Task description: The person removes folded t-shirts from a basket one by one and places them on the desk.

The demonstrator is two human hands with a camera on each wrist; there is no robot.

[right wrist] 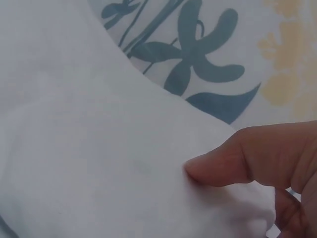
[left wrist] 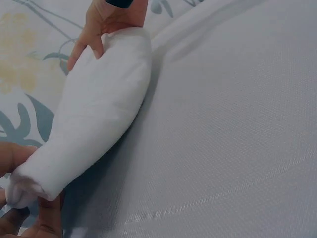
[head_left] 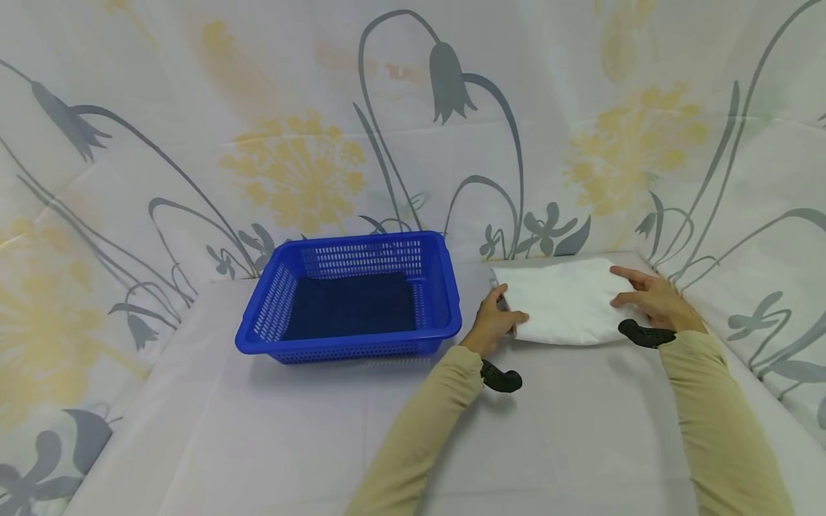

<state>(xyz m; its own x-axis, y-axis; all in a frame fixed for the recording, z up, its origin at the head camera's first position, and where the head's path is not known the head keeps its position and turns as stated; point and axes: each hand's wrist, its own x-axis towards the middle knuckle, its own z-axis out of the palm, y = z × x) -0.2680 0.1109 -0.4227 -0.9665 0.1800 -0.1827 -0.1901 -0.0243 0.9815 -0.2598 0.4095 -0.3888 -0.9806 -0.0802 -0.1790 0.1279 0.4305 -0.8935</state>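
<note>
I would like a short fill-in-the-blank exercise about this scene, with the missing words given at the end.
1. The basket is ____ in colour.
2. The held cloth, between the left hand and the right hand, is ____ in colour.
3. Of these two hands, the ____ one is nearer to the basket.
4. The dark cloth lies inside the ____.

Missing words: blue; white; left; basket.

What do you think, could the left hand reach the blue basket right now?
Probably yes: the left hand is close to the blue basket, with nothing visible between them, though it grips the white cloth.
</note>
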